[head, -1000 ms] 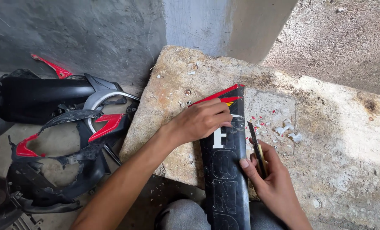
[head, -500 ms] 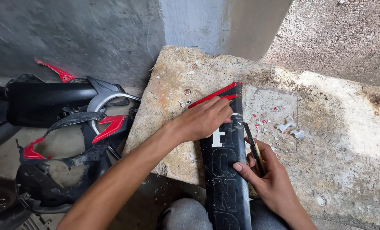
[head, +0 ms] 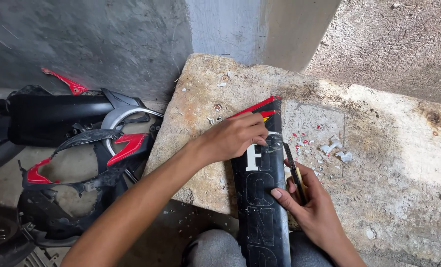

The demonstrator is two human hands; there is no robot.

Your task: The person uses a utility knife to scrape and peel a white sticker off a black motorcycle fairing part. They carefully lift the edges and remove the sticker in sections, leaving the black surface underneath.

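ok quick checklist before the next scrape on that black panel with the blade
1. Left hand pressing the black panel flat on the stone slab: ok.
2. Right hand gripping the blade: ok.
3. Blade tip at the panel's right edge: ok.
4. Left fingers out of the blade's path: not ok, they sit close ahead of the tip.
5. Blade sharpness: cannot tell.
6. Peeled sticker scraps away from the work spot: ok.
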